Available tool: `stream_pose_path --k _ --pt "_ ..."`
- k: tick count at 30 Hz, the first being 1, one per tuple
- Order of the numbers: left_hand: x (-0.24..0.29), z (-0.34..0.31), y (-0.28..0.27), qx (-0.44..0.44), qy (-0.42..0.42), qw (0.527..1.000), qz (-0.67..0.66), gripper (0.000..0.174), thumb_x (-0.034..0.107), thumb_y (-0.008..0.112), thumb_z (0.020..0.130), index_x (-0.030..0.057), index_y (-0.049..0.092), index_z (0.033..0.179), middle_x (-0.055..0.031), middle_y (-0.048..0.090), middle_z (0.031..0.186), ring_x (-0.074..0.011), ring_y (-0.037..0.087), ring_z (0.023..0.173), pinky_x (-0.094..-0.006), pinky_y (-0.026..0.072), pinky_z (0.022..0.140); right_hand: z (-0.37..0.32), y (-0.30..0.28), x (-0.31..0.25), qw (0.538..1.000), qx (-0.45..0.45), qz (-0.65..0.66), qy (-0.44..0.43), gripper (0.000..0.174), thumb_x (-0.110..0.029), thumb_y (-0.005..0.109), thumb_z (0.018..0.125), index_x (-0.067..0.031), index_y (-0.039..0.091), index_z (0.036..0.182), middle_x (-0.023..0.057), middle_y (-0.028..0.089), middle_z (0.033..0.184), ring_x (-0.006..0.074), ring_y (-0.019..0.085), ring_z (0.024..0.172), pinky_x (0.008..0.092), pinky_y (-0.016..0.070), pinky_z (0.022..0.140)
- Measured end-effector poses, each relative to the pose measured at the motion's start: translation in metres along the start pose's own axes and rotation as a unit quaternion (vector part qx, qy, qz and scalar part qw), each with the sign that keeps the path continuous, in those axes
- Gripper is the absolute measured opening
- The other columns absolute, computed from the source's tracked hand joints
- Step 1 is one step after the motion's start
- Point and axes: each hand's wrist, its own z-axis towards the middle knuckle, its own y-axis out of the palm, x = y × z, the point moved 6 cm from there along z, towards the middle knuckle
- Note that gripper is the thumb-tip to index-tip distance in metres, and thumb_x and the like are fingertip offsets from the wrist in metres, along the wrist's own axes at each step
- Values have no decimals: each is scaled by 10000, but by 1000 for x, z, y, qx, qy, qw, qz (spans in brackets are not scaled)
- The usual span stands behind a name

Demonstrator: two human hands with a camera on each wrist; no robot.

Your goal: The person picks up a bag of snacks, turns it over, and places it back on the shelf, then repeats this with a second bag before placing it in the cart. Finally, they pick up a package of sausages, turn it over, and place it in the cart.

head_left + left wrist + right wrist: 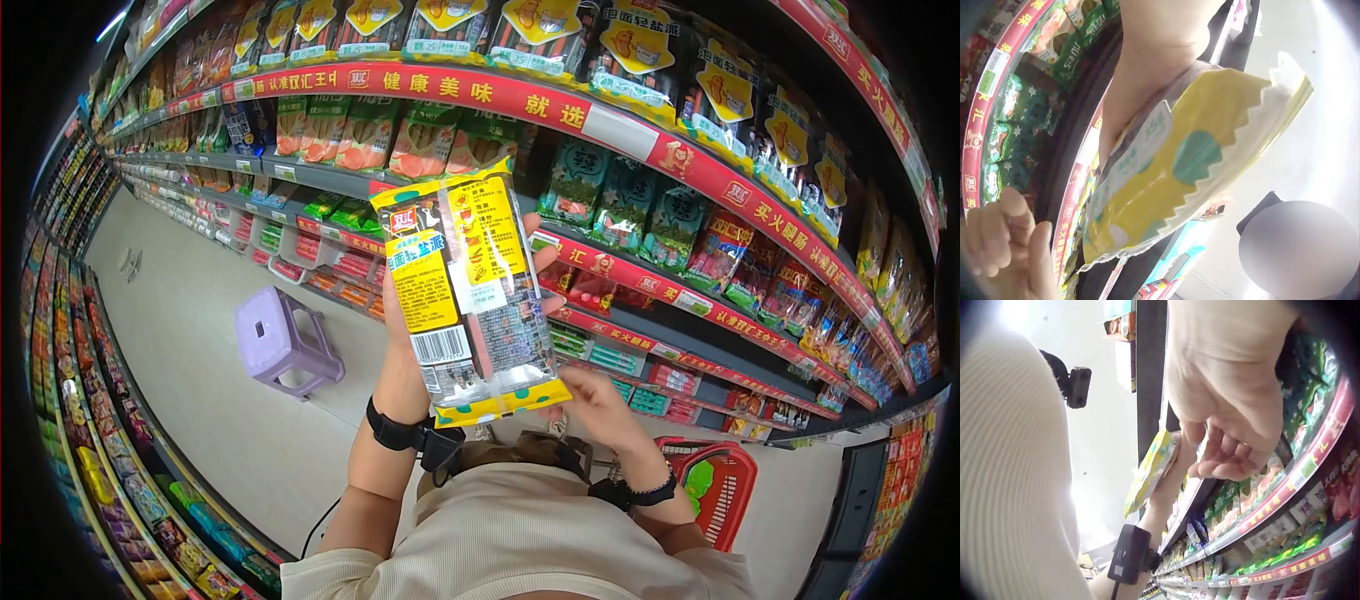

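My left hand [397, 325] grips a yellow and clear plastic sausage pack [425, 285] from behind, the thumb side along its left edge and fingertips showing past its right edge. The pack's printed back faces up, with a barcode and rows of small text. In the left wrist view, the pack's crimped yellow end [1197, 156] sticks out beyond the palm. My right hand [603, 408] hangs by the pack's lower right corner, fingers loosely curled. Seen from the right wrist, that hand [1229, 419] holds nothing and stands apart from the pack [1150, 472].
Shelves with red label strips [640, 140] curve across the front, full of sausage packs. A lilac stool [285, 335] stands on the floor to the left. A red shopping basket [735, 490] with a green item [700, 482] sits at right. Another stocked shelf [130, 450] runs along the left.
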Motion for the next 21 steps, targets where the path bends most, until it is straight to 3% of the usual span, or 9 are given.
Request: stream_pose_path --k 3,6,8,13,16,18,20,21 --pt "-3 -1 3 -15 -6 1000 -22 845 594 520 794 152 213 1445 -184 265 1451 -398 311 1310 -678 246 1014 0 -12 -30 996 64 5 -59 399 -300 404 992 51 564 1095 44 580 829 108 538 761 255 450 685" --pt "-5 0 3 -10 -15 999 -29 831 568 526 803 139 217 1444 -186 277 1446 -399 318 1306 -676 260 1008 2 -11 -41 992 68 62 -81 397 -304 415 988 51 562 1087 44 577 844 108 533 763 257 447 686" --pt "-7 3 0 -11 -46 998 33 919 519 641 754 124 187 1448 -141 248 1474 -346 299 1333 -642 225 1050 1 -9 -41 992 63 38 -98 404 -322 431 981 50 564 1069 45 575 853 109 533 764 258 447 692" --pt "-15 5 -7 -2 -57 998 0 858 528 587 790 105 217 1439 -157 266 1463 -351 308 1326 -645 219 1050 4 -2 -34 991 0 -59 -119 429 -377 470 959 36 577 1005 38 573 818 108 540 737 253 451 689" --pt "-19 3 -28 66 -51 996 -36 811 542 546 813 97 250 1423 -173 312 1435 -358 326 1313 -642 231 1046 8 -5 -27 998 10 -7 -54 385 -343 503 950 28 604 963 34 603 796 81 546 730 244 453 674" --pt "-22 -3 -73 91 -83 992 -35 704 559 423 871 76 338 1375 -214 404 1352 -370 381 1269 -637 280 1016 12 -10 -21 991 57 115 27 329 -282 529 943 31 629 958 33 641 819 52 553 752 231 456 667" --pt "-24 -7 -110 175 -90 979 -50 645 533 375 898 57 409 1333 -236 483 1270 -384 454 1202 -621 332 987 12 -12 -12 989 49 130 49 318 -262 537 940 40 631 965 38 650 850 46 555 769 228 459 674" --pt "-23 -7 -111 172 -91 980 -49 645 533 375 898 57 409 1333 -236 483 1270 -384 454 1202 -621 332 987 12 -13 -5 986 39 145 75 306 -243 545 936 48 634 972 43 658 882 41 558 786 224 461 680"
